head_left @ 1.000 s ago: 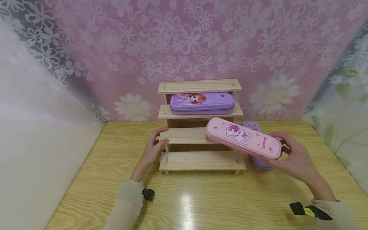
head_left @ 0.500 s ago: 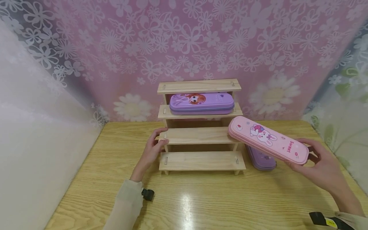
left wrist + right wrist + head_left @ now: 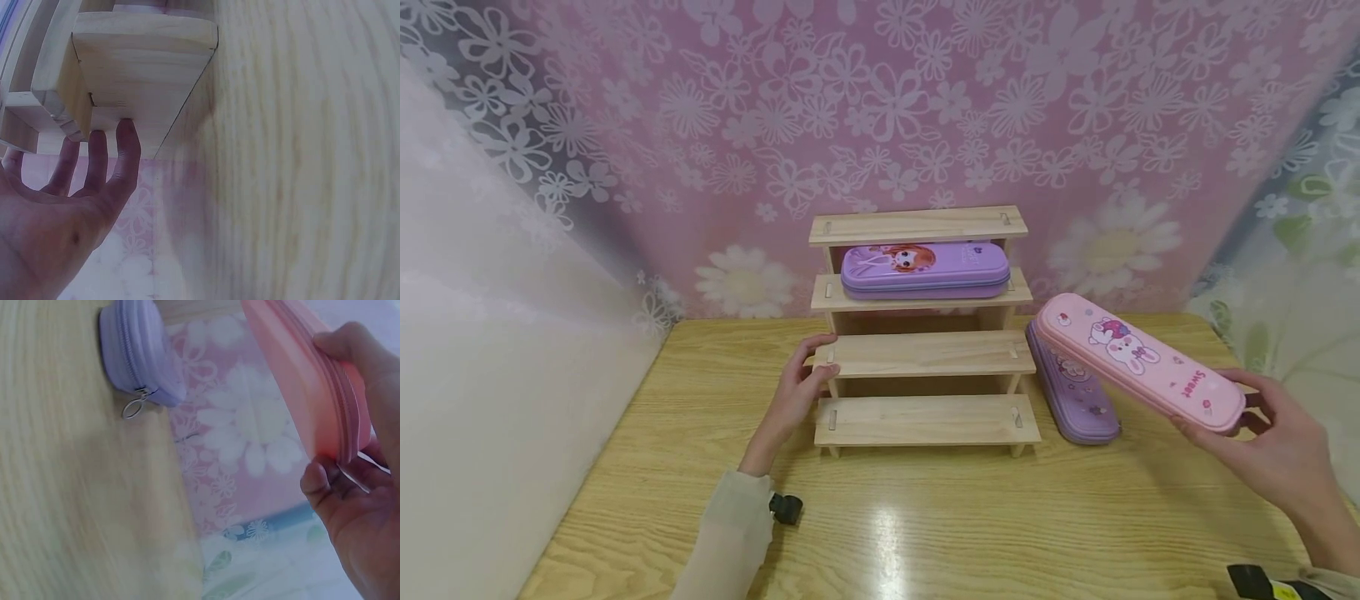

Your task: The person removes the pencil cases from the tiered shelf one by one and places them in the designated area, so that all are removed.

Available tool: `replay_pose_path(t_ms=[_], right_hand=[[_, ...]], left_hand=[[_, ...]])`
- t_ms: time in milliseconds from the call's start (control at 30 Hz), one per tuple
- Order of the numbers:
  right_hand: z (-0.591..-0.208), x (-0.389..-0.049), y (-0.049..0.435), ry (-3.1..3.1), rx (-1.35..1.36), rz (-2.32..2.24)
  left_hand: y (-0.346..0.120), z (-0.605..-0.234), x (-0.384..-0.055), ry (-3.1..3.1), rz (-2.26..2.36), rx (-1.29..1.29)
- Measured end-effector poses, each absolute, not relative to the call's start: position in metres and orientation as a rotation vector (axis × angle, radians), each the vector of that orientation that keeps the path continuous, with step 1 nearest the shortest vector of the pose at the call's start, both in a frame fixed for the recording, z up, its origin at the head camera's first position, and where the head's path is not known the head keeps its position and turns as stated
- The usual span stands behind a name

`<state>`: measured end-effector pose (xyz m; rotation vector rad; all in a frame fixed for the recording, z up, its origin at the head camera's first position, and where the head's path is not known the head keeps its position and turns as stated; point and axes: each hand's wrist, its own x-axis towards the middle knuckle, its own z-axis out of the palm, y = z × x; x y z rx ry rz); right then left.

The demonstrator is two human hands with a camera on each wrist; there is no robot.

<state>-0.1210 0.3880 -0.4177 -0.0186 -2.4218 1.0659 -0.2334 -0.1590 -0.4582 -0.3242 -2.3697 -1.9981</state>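
Note:
In the head view my right hand grips the near end of a pink pencil case with a bunny picture and the word "Sweet". The case is held up off the table and tilted, its far end overlapping a lilac pencil case lying beside the rack. My left hand holds the left end of the second-lowest board of a wooden tiered rack, fingers curled behind it and thumb in front. The left wrist view shows the fingers against the rack's side panel. A purple pencil case with a doll picture sits on an upper tier.
The rack stands on a wood-grain table, close to a pink floral backdrop. White side walls border the table. A metal zip ring hangs from the lilac case in the right wrist view.
My right hand has carried the pink pencil case to the right, away from the rack, uncovering more of the lilac case. The left hand has stayed at the rack.

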Motion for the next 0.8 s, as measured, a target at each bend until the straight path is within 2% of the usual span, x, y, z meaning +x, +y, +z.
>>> replay_pose_path(t_ms=[267,800], right_hand=[[-0.427,-0.126,0.391,-2.434,-0.292,0.95],[-0.451,-0.149,0.396,-2.464,-0.498,0.79]], left_hand=[[-0.16,-0.456,-0.232,-2.367,-2.009,-0.324],[-0.159,-0.456,-0.232,-2.369,-2.008,-0.321]])
